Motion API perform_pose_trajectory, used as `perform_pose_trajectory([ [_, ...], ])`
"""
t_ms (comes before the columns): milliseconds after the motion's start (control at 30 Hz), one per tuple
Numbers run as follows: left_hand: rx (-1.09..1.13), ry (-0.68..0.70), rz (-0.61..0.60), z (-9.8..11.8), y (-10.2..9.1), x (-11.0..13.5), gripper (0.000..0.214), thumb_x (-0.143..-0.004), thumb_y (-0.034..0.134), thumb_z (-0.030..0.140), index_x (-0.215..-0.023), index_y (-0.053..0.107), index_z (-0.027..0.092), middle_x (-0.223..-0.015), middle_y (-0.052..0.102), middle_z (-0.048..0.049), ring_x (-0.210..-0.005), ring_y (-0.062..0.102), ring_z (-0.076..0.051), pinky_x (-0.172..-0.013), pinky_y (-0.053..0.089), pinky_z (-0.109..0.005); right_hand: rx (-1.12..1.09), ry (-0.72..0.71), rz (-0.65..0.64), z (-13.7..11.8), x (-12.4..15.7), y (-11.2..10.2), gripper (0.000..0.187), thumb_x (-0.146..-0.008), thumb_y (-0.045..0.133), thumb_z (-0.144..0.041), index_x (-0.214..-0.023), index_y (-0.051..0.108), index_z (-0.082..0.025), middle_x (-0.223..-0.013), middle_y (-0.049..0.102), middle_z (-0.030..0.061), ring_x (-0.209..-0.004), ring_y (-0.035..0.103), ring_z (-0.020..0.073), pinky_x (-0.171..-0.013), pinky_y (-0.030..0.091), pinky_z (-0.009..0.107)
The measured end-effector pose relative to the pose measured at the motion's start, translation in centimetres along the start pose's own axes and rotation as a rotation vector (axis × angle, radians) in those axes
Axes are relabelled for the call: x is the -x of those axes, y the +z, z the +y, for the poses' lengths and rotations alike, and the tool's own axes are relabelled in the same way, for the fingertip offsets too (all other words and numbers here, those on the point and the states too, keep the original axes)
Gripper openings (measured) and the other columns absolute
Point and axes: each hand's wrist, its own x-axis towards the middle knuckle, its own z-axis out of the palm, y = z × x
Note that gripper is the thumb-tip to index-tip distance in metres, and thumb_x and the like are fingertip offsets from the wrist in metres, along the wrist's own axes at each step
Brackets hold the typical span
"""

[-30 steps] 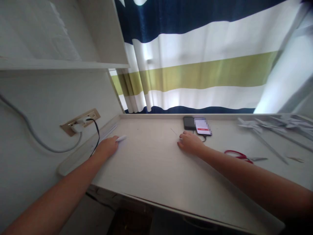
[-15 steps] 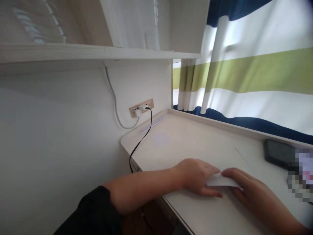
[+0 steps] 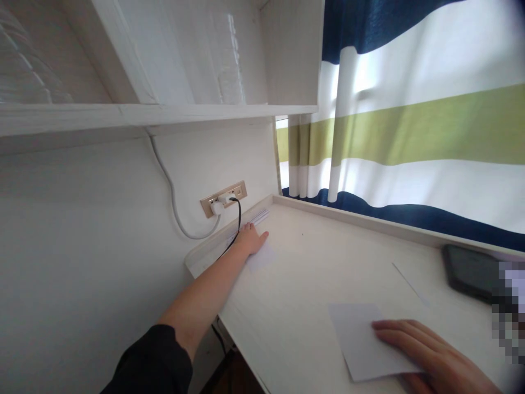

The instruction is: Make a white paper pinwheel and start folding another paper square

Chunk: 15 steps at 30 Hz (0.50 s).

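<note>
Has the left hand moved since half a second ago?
Yes. Judged against the beige rectangular wall socket, the bare left hand has moved toward it and away from the bare right hand, which touches a white paper sheet.

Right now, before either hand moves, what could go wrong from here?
The black cable runs close beside the left hand, so a quick pull back might snag it and tug its plug. The pale sheet lies close by that hand too and could get dragged along. The right hand's fingers are over the larger white sheet; pressing harder might crease it.
</note>
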Motion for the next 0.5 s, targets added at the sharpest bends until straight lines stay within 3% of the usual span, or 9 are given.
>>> perform_pose_trajectory([
  [133, -0.015, 0.061, -0.017, 0.4, 0.1, -0.4, 0.064, -0.09, 0.041, 0.063, -0.122, 0.058, 0.01, -0.129, 0.058, -0.0197, -0.12, 0.055, -0.03, -0.102, 0.041, -0.043, 0.048, -0.007, -0.048, -0.5, -0.1, -0.7, 0.05, -0.071, 0.056, -0.013, -0.118, 0.065, -0.027, -0.121, 0.066, 0.0052, -0.111, 0.063, 0.0279, -0.094, 0.056, 0.042],
  [300, -0.027, 0.082, 0.061, -0.4, -0.2, -0.8, 0.037, -0.092, 0.057, 0.035, -0.124, 0.054, 0.015, -0.125, 0.056, -0.0111, -0.108, 0.058, -0.024, -0.091, 0.05, -0.047, 0.046, -0.047, -0.002, -1.2, -0.7, -1.3, 0.045, -0.073, 0.056, -0.014, -0.115, 0.067, -0.027, -0.117, 0.068, 0.005, -0.106, 0.066, 0.0261, -0.09, 0.058, 0.038],
  [500, -0.007, 0.084, 0.061, -1.3, -1.0, -1.4, 0.033, -0.092, 0.056, 0.032, -0.121, 0.056, 0.016, -0.122, 0.058, -0.0106, -0.103, 0.06, -0.022, -0.086, 0.053, -0.043, 0.049, -0.051, 0.014, -2.0, -1.4, -2.1, 0.046, -0.069, 0.055, -0.011, -0.11, 0.068, -0.028, -0.114, 0.069, 0.004, -0.103, 0.068, 0.0251, -0.087, 0.059, 0.037],
])
